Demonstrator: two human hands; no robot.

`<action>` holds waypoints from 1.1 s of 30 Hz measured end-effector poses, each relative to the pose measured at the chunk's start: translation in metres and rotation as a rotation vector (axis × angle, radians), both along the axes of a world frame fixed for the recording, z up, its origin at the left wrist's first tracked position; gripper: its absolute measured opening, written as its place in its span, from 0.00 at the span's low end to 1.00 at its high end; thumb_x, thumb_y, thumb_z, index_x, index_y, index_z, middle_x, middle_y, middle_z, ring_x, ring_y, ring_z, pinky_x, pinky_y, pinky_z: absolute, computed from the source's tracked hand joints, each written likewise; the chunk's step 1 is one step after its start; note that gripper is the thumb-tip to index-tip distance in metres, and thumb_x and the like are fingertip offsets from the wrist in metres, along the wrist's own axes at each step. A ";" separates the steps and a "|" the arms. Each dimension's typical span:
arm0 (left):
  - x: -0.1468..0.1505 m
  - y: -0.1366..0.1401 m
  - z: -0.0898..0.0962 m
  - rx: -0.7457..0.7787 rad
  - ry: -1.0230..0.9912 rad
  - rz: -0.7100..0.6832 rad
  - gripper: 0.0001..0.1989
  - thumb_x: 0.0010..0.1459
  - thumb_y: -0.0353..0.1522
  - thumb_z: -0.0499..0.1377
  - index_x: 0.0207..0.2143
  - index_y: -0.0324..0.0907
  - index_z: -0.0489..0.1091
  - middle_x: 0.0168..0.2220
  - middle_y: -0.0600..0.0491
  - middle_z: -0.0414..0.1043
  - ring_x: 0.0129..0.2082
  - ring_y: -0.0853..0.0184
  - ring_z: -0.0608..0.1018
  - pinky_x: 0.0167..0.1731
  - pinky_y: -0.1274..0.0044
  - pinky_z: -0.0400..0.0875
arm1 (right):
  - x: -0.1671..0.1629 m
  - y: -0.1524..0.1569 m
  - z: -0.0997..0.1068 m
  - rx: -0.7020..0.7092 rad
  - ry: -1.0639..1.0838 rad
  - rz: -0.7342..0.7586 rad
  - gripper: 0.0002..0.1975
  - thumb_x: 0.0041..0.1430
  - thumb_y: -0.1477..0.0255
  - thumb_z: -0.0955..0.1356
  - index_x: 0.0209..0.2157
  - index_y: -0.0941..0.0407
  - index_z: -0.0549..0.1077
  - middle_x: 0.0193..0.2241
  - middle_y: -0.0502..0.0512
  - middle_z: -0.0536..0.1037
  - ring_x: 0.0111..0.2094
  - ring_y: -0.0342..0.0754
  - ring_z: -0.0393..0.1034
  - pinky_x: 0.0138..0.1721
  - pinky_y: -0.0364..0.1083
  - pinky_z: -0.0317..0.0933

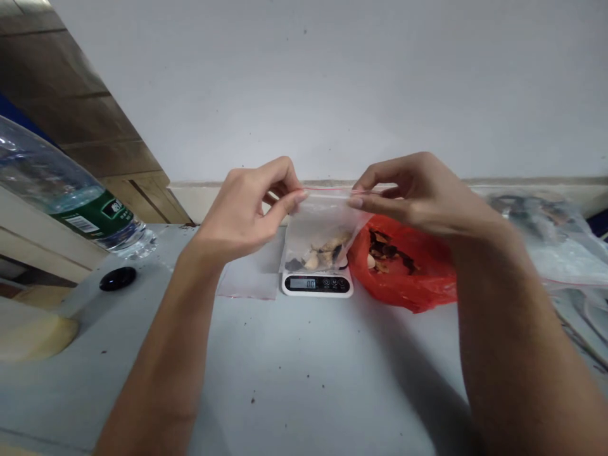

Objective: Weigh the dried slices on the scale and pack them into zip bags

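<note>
Over scale (317, 286), pinching top of zip bag (313, 221) with fingers of left hand (249, 206) and right hand (418, 196); already loaded with dried pieces (327, 253), cannot tell if sealed; dark bits (406, 261) left in red bag (422, 292), right of scale.

Probably a home: a small scale (317, 285) and drink bottle (102, 212) share a table (294, 380).
</note>
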State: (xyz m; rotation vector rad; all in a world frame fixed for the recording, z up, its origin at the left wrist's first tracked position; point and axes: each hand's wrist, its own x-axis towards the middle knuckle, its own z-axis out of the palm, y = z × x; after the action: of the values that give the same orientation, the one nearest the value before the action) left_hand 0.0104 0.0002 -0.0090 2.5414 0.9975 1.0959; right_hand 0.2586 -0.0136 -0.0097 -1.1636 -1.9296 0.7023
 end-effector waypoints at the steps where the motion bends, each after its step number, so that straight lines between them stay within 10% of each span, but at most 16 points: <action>1: -0.001 0.000 0.000 -0.001 -0.011 -0.001 0.07 0.63 0.32 0.59 0.30 0.45 0.67 0.27 0.56 0.77 0.30 0.67 0.81 0.28 0.78 0.74 | 0.003 0.000 -0.001 -0.005 0.014 -0.013 0.17 0.51 0.53 0.77 0.23 0.51 0.77 0.24 0.52 0.77 0.28 0.50 0.68 0.30 0.50 0.64; 33: 0.020 0.002 -0.016 -0.109 -0.220 -0.076 0.07 0.64 0.34 0.65 0.34 0.41 0.79 0.35 0.51 0.84 0.35 0.66 0.83 0.40 0.75 0.80 | -0.020 -0.012 0.012 0.021 -0.108 -0.004 0.14 0.58 0.56 0.74 0.26 0.50 0.75 0.26 0.53 0.79 0.33 0.54 0.75 0.36 0.52 0.67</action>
State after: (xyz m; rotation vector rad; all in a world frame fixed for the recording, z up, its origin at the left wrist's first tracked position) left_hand 0.0299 0.0020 -0.0254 2.2938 0.8710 1.2316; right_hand 0.2388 -0.0257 0.0027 -1.2145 -2.0187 0.6272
